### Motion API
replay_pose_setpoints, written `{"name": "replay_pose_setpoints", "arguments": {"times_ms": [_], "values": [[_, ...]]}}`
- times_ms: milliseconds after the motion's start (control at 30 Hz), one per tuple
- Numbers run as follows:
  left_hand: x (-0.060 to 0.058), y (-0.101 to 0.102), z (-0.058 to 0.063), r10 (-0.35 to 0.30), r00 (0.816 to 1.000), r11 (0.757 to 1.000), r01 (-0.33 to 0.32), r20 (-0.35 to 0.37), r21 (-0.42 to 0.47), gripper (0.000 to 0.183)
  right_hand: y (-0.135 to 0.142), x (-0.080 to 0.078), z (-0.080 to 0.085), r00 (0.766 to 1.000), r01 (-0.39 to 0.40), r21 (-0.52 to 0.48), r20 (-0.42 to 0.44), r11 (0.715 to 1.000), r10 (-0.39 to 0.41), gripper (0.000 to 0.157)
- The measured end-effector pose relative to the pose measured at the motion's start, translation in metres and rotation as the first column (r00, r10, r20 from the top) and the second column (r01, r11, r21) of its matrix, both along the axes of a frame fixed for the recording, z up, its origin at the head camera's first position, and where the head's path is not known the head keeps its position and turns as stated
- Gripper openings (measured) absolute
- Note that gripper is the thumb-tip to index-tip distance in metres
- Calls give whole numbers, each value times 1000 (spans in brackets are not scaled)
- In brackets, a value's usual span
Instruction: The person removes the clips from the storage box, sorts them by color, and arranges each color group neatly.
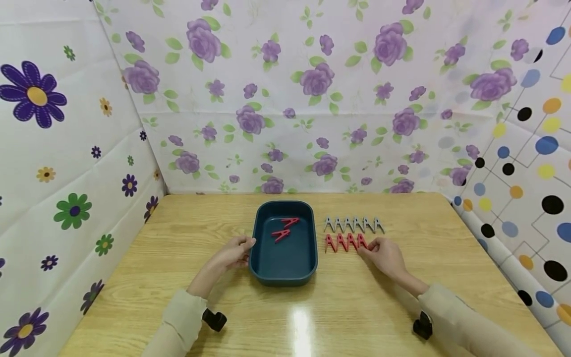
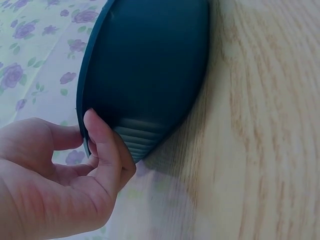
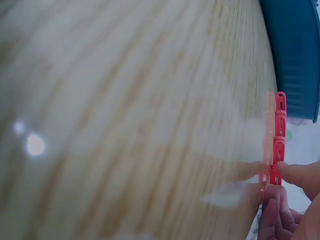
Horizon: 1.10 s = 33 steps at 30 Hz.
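A dark teal rectangular tub point(image 1: 285, 263) stands on the table, with two red clothespins point(image 1: 281, 233) lying in it. My left hand point(image 1: 234, 252) grips the tub's left rim; in the left wrist view, the thumb and fingers point(image 2: 99, 131) pinch its edge. To the right of the tub, several red clothespins point(image 1: 341, 242) form a row, and several grey clothespins point(image 1: 346, 225) line up behind them. With thumb and fingertips, my right hand point(image 1: 387, 258) pinches the rightmost red clothespin point(image 1: 362, 240). In the right wrist view, the fingers partly cover that clothespin point(image 3: 275, 174).
The wooden table point(image 1: 357, 307) has a glossy top that reflects light. A flowered cloth point(image 1: 285, 148) hangs behind its far edge. Patterned cloths also hang on the left and right sides. Each wrist wears a small black camera point(image 1: 215, 320).
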<state>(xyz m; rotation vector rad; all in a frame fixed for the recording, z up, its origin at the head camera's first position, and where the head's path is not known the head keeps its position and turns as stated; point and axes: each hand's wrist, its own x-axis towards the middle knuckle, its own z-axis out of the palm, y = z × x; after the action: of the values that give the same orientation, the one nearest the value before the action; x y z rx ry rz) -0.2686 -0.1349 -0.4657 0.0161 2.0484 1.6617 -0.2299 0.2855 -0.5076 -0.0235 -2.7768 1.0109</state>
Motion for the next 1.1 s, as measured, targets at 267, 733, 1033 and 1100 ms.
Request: {"name": "replay_pose_setpoints", "arguments": {"times_ms": [267,733,1033,1100], "values": [[-2,-1,0,7,1000,1000,-7,-3,-2,34,-3,-5,2,996,66,-18,-52,998,-67,31],[-1,-2,-5,-1,1000,998,1,-9,63,33,-16,-7,-4,982,31,-94,-182,995,-48,22],[-1,-4,-9,-18,1000,992,19,-3,128,36,-30,-3,2,994,-11,-170,-110,985,-8,26],[-1,-4,-9,-22,1000,991,23,-5,132,36,-33,-3,3,994,-18,-176,-108,984,-1,26]]}}
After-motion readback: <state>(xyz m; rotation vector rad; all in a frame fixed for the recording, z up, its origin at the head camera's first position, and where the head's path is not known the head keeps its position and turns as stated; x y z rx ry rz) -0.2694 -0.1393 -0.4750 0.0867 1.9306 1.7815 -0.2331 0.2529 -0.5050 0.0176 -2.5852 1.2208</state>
